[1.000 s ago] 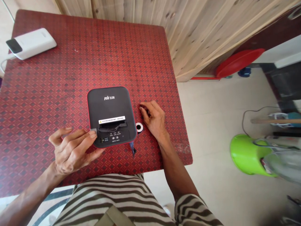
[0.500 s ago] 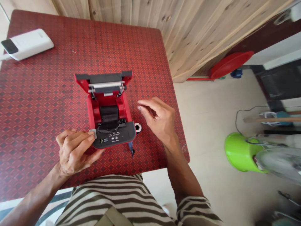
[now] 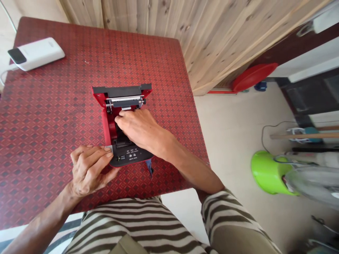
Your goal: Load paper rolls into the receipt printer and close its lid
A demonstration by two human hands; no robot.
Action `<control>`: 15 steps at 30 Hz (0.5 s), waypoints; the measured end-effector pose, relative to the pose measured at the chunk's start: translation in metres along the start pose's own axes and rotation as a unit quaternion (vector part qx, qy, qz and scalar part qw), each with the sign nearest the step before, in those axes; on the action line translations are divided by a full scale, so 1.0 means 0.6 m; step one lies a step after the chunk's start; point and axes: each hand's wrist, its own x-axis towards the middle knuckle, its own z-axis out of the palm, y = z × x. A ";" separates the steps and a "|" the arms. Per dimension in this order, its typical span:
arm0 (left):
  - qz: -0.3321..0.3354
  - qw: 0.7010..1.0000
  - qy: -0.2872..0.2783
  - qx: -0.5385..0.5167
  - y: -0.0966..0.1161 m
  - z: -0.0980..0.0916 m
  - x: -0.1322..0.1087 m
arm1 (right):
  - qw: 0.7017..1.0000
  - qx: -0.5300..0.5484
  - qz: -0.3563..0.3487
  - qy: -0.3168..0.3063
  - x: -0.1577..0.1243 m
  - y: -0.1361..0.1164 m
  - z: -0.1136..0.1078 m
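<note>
- Head view: a red-and-black plastic desktop printer (image 3: 131, 155) sits near the front edge of the red diamond-patterned table (image 3: 53, 116), with its hinged lid (image 3: 122, 91) raised upright at the back.
- The left hand (image 3: 91, 169) grips the printer's front left corner, fingertips pinched over a small grey tab (image 3: 109, 149) and thumb underneath.
- The right hand (image 3: 137, 128) lies palm-down over the open paper bay with its fingers curled inside; whether they grasp anything cannot be told.
- A white rectangular power bank (image 3: 37, 53) lies at the table's far left corner, well apart from the printer.
- A lime-green plastic bucket (image 3: 267, 173) stands on the floor to the right.
</note>
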 end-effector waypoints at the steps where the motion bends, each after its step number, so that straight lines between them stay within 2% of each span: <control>1: -0.004 1.000 -0.001 0.000 0.000 0.000 0.000 | 1.000 0.000 -0.006 0.004 -0.006 0.002 0.000; 3: -0.009 1.000 -0.005 0.003 0.001 -0.001 0.002 | 0.999 0.012 -0.012 0.037 -0.029 0.007 -0.001; 6: 0.000 1.000 -0.003 0.009 0.002 -0.001 0.007 | 0.980 0.114 -0.027 0.163 -0.079 0.021 -0.001; 8: 0.003 1.000 0.002 0.005 0.001 0.001 0.010 | 0.939 0.227 -0.018 0.258 -0.109 0.043 0.007; 11: -0.003 1.000 0.008 -0.013 -0.001 0.004 0.011 | 0.856 0.364 0.082 0.359 -0.126 0.093 0.047; 13: -0.007 1.000 0.009 -0.019 -0.002 0.005 0.007 | 0.807 0.417 0.140 0.395 -0.117 0.126 0.090; 15: -0.017 1.000 0.004 -0.016 -0.002 0.003 0.002 | 0.778 0.471 0.153 0.388 -0.102 0.148 0.135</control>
